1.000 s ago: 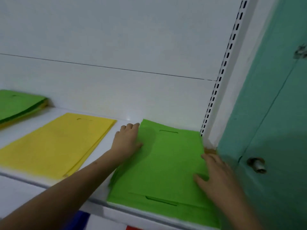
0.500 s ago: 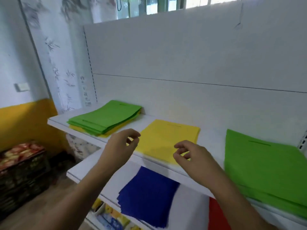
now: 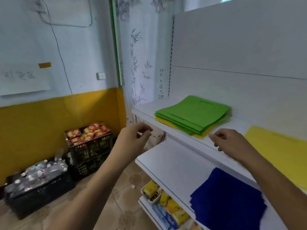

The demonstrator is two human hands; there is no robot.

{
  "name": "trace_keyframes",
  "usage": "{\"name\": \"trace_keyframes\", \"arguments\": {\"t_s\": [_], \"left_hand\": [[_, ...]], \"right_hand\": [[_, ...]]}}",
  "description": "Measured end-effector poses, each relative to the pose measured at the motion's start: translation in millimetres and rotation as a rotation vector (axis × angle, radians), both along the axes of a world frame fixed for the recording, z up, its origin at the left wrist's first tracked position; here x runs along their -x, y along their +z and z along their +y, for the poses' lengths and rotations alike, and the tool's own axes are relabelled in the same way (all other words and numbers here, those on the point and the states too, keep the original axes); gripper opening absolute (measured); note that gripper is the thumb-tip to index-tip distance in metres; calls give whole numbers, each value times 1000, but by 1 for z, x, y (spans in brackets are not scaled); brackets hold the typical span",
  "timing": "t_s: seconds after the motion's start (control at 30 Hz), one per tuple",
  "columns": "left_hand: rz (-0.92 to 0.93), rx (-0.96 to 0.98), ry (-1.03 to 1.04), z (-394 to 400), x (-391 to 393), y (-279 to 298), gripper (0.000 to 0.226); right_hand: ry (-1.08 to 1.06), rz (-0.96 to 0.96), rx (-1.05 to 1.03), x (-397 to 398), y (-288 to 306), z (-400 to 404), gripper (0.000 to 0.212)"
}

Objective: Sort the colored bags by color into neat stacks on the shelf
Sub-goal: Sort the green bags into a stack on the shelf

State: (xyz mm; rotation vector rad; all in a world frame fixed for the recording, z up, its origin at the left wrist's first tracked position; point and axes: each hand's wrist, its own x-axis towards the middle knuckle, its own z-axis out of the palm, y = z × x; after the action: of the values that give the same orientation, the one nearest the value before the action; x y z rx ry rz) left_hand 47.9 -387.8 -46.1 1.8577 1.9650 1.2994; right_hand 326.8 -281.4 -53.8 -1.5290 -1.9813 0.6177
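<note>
Yellow bags point(image 3: 201, 134) — mostly hidden, green bags point(image 3: 192, 113) atop

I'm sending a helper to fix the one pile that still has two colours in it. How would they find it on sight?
Start at the white shelving unit and take its top shelf. At that shelf's left end, near the bamboo-print curtain, lies the mixed pile. Its green bags sit on yellow ones that peek out beneath, whereas the yellow stack to its right is a single colour.

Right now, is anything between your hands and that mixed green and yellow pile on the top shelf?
Nothing visible. The left hand and right hand hover empty before the shelf edge, with open air up to the mixed pile.
</note>
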Motion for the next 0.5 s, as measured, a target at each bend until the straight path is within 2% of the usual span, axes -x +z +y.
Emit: {"name": "trace_keyframes", "arguments": {"t_s": [0.1, 0.23, 0.33, 0.5], "left_hand": [[16, 14, -49, 39, 30, -2, 17], [12, 15, -146, 113, 60, 8, 15], [33, 48, -251, 179, 69, 22, 16], [191, 77, -452, 292, 61, 28, 17]], "right_hand": [[-72, -3, 79, 14, -6, 54, 32], [-110, -128, 254, 21, -17, 110, 46], [-203, -170, 302, 19, -16, 134, 54], [-373, 20, 373, 25, -13, 165, 61]]}}
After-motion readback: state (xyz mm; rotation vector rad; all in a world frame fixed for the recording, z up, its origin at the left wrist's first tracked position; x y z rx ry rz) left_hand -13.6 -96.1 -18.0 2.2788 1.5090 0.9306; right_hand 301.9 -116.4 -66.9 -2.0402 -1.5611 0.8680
